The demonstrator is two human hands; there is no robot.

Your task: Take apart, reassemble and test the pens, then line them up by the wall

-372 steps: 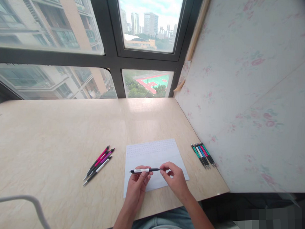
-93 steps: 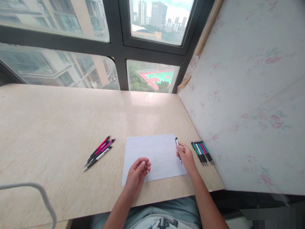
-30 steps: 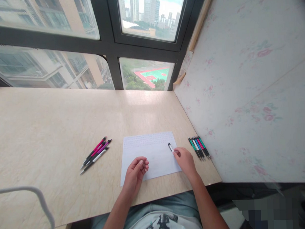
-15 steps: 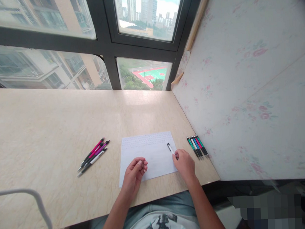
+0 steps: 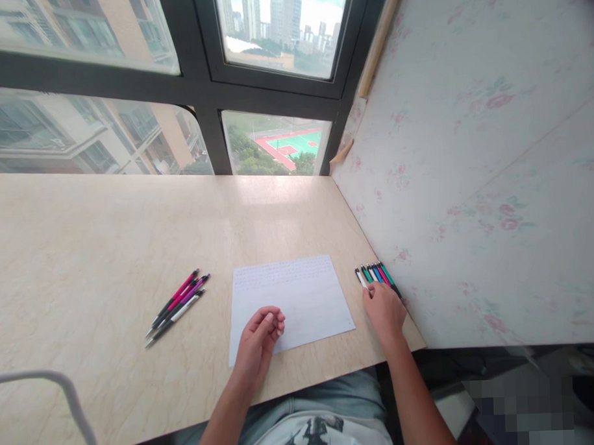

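A white sheet of paper (image 5: 292,299) with faint lines of writing lies near the table's front edge. My left hand (image 5: 259,339) rests on its lower left part, fingers curled with nothing in them. My right hand (image 5: 385,308) is to the right of the sheet, closed on a black and white pen (image 5: 361,278). That pen lies against the left side of a row of several pens (image 5: 381,275) by the wall. My right hand covers the near ends of these pens.
A second bunch of several pens (image 5: 176,305), pink, purple and white, lies left of the paper. The beige table (image 5: 107,242) runs to a dark-framed window (image 5: 199,89). A flowered wall (image 5: 471,177) bounds the right side. A white curved bar (image 5: 64,393) shows bottom left.
My right hand has carried the black and white pen off the paper's right side over to the row of pens by the wall. My left hand has stayed on the sheet.
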